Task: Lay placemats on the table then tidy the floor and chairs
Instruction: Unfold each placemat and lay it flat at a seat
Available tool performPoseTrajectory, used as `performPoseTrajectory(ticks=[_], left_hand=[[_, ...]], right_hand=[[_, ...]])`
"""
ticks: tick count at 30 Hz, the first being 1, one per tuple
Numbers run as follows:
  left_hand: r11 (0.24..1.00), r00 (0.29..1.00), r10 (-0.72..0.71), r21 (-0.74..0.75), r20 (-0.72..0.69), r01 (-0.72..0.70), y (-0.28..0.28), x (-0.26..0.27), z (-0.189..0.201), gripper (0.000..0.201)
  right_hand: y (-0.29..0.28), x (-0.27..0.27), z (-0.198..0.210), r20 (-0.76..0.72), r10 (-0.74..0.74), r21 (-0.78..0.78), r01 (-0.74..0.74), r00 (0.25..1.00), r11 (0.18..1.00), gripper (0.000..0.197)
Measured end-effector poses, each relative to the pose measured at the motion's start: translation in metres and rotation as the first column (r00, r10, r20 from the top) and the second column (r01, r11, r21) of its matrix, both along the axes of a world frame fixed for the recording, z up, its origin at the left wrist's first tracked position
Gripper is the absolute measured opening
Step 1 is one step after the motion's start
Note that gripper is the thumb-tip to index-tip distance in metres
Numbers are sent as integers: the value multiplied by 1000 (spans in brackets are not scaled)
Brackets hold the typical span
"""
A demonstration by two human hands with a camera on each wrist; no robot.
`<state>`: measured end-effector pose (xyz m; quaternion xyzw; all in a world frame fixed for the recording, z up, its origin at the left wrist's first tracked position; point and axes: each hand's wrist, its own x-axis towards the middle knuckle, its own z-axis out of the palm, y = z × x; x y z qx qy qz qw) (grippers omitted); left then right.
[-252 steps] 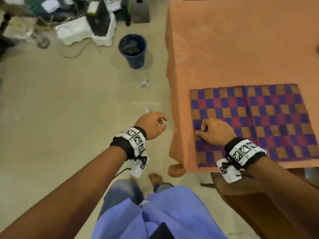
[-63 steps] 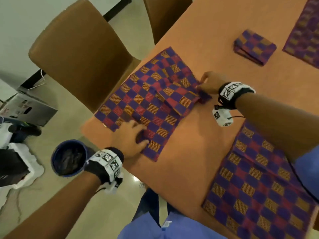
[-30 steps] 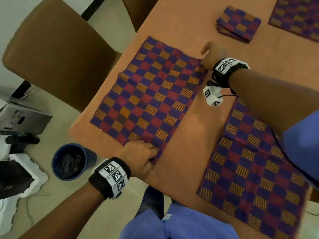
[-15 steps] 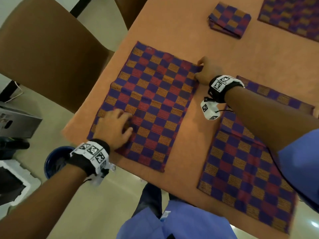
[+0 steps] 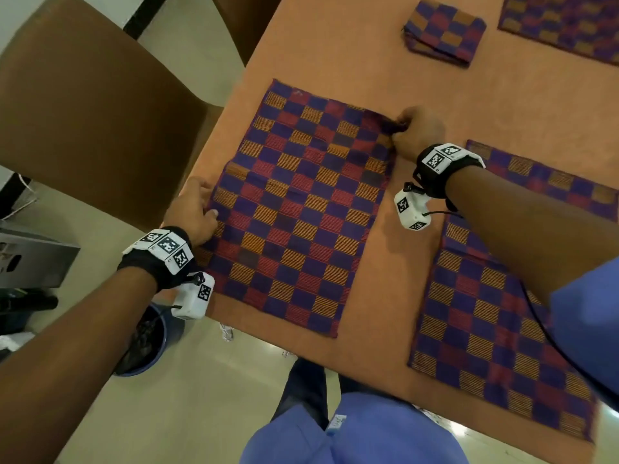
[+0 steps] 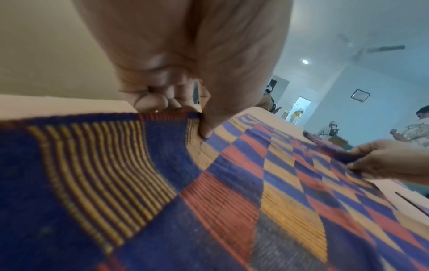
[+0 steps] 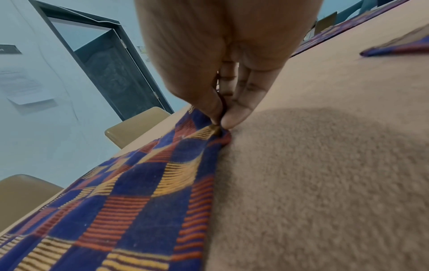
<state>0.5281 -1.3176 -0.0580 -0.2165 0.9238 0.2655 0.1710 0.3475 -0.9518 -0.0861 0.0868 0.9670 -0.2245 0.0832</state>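
A: Which one is being worked now?

B: The checked blue, red and orange woven cloth placemat — it lies spread flat at the corner of the table under its orange-tan tablecloth, near the edge by the brown moulded chair

A: And the hands?

B: The left hand pinches the mat's left edge, thumb on top with fingers curled under the hem. The right hand pinches the far right corner between thumb and fingertips, and the cloth bunches into a small peak there

A: How do you reckon it handles?

B: Light and soft, I'd judge. It puckers wherever it is nipped and sags between the two grips, so it has no stiffness of its own. The tablecloth looks napped, so the mat likely drags rather than slides — lifting a little before shifting should serve better than pushing

A: Best place to take hold?

B: At edges and corners, as now; two grips well apart keep it taut. A hold in the middle would only wrinkle it

A: The others?

B: One more spread placemat lies to the right along the near edge, another at the far right, and a folded placemat waits beyond, well apart from both hands
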Motion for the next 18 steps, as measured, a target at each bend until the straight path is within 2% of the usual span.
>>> performPoseTrajectory(ticks=[4,8,11,13,15,18], left_hand=[[998,999,-47,-54,-16,46,-12,-12,4,45],[968,983,-154,-183,100,170,-19,-13,1,56],[955,975,-224,-200,2,220,-11,-6,2,61],[914,930,-359,-230,-78,334,3,2,5,62],[846,857,-505,-255,-103,468,27,10,7,56],[805,793,-591,-159,-148,571,79,24,10,43]], right_hand=[[-3,-2,0,-18,-28,0,28,999,1000,35],[-2,6,3,-48,-70,-53,67,996,996,46],[0,20,9,-112,-51,-74,43,992,996,52],[2,35,14,-120,15,-34,-19,993,999,50],[7,57,18,-75,103,22,-101,992,995,40],[25,101,28,-69,127,34,-125,990,992,31]])
